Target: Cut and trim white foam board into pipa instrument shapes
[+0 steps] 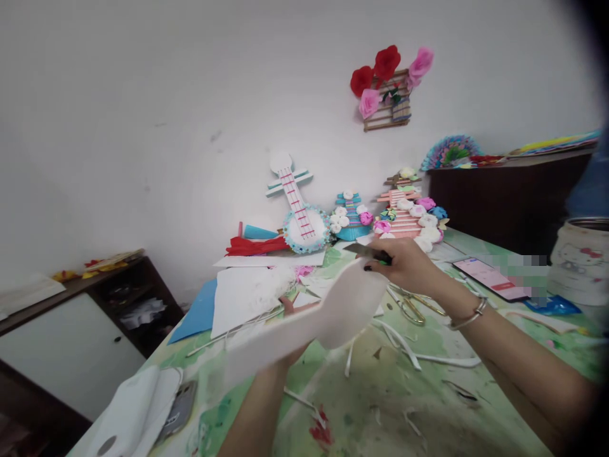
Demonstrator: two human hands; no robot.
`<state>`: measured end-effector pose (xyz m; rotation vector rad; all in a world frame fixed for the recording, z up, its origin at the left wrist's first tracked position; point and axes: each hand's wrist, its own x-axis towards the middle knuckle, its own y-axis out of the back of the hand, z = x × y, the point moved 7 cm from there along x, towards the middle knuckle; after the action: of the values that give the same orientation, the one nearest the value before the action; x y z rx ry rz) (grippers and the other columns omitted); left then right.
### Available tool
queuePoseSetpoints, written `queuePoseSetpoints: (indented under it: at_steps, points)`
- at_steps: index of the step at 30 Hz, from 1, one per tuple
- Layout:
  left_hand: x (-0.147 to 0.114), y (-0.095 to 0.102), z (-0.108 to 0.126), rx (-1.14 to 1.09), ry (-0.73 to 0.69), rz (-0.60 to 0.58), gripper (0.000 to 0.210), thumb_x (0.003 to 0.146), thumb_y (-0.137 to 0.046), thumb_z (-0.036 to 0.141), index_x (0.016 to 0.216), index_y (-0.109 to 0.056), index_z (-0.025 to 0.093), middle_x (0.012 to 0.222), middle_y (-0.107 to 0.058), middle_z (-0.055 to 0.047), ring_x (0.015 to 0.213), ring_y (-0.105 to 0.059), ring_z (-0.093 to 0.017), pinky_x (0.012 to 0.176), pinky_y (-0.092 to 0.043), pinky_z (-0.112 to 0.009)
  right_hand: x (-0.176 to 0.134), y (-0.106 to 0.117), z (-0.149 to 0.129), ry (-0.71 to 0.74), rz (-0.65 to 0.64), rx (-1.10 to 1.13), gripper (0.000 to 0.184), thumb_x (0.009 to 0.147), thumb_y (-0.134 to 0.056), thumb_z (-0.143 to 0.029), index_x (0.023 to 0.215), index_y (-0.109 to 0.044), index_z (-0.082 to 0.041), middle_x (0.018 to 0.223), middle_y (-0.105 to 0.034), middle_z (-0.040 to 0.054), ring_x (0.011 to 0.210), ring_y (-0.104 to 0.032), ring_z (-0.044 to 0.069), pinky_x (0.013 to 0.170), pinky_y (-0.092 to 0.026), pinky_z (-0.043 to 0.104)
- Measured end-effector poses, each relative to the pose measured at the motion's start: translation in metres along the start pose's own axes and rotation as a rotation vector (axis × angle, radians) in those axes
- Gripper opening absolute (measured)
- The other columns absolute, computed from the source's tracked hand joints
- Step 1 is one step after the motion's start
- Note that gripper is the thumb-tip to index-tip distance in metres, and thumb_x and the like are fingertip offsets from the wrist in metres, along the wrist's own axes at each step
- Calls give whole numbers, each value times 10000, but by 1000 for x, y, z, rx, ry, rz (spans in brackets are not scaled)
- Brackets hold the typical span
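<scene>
A white foam board cut-out [352, 304], rounded at one end with a long straight neck, is held up over the table. My left hand [295, 357] grips its neck from beneath, the thumb showing past the far edge; most of the fingers are behind it. In my right hand [410, 261] is a craft knife [365, 252], its blade pointing left just above the rounded end. Scissors [410, 311] with gold handles lie below my right wrist. White foam strips [404, 348] are scattered under the cut-out.
Finished paper-and-foam instrument models [308, 231] lean along the wall. White sheets [235, 295] and a blue sheet [196, 312] lie at left. A phone [490, 278] and a white canister [578, 263] stand at right. A white case [137, 406] and grey phone [179, 409] occupy the near left.
</scene>
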<state>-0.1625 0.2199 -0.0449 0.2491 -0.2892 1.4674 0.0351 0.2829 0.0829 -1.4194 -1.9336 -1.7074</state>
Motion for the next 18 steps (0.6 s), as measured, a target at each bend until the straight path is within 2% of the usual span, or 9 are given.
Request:
queuePoseSetpoints:
  at_steps: [2, 3, 4, 6, 8, 11, 13, 15, 18]
  points:
    - [-1, -17, 6, -80, 97, -130, 836, 703, -291, 828, 858, -695, 113, 677, -668, -116, 606, -609, -204, 560, -479, -307, 4, -6, -13, 77, -61, -39, 136, 749, -601, -197, 835, -707, -205, 734, -692, 20, 669, -595, 166, 598, -381, 251]
    - [-3, -26, 11, -67, 110, -204, 774, 677, -428, 797, 899, -688, 103, 754, -681, -115, 650, -613, -208, 578, -476, -293, 4, -11, -17, 100, -78, -58, 145, 753, -603, -186, 847, -710, -214, 756, -703, 21, 688, -610, 170, 613, -393, 252]
    - [-7, -34, 17, -10, 113, -262, 663, 636, -615, 686, 966, -674, 114, 845, -688, -101, 715, -619, -215, 619, -482, -286, 3, -16, -20, 114, -88, -76, 154, 758, -605, -180, 862, -711, -223, 763, -709, 19, 695, -622, 172, 619, -404, 252]
    - [-17, -49, 19, 110, 198, -333, 530, 688, -699, 414, 1147, -592, 170, 1025, -669, -73, 890, -610, -233, 733, -485, -298, -4, -27, -21, 116, -75, -109, 176, 775, -609, -188, 913, -706, -238, 797, -721, 15, 712, -643, 177, 618, -429, 255]
    - [-22, -52, 23, 278, 184, -220, 339, 764, -580, 258, 1091, -598, 171, 993, -670, -53, 888, -600, -216, 752, -477, -302, -15, -35, -20, 95, -16, -144, 226, 812, -595, -224, 1019, -681, -250, 945, -724, 28, 778, -661, 186, 641, -458, 267]
    - [-28, -59, 30, 502, 115, -62, 256, 740, -467, 113, 937, -619, 175, 932, -671, -31, 867, -597, -197, 776, -471, -300, -39, -38, -23, 38, 120, -229, 277, 889, -518, -295, 1137, -626, -237, 1131, -669, 78, 891, -650, 205, 704, -462, 298]
    - [-30, -67, 33, 569, 80, -11, 293, 712, -445, 72, 923, -611, 188, 929, -673, -25, 864, -607, -188, 782, -476, -291, -57, -38, -31, 10, 160, -301, 260, 922, -467, -317, 1065, -650, -200, 938, -703, 94, 801, -643, 204, 654, -427, 291]
    - [-31, -73, 36, 657, 60, 42, 319, 704, -446, 60, 948, -602, 194, 896, -683, -28, 807, -623, -182, 744, -493, -280, -73, -40, -44, 13, 134, -359, 274, 933, -438, -318, 919, -670, -173, 680, -642, 67, 641, -590, 195, 569, -360, 289]
    - [-34, -84, 43, 841, -54, 109, 319, 742, -460, 79, 1001, -600, 202, 877, -704, -40, 755, -642, -189, 675, -513, -273, -92, -44, -64, 71, 26, -387, 322, 925, -422, -400, 902, -636, -160, 741, -598, 77, 694, -543, 218, 603, -344, 309]
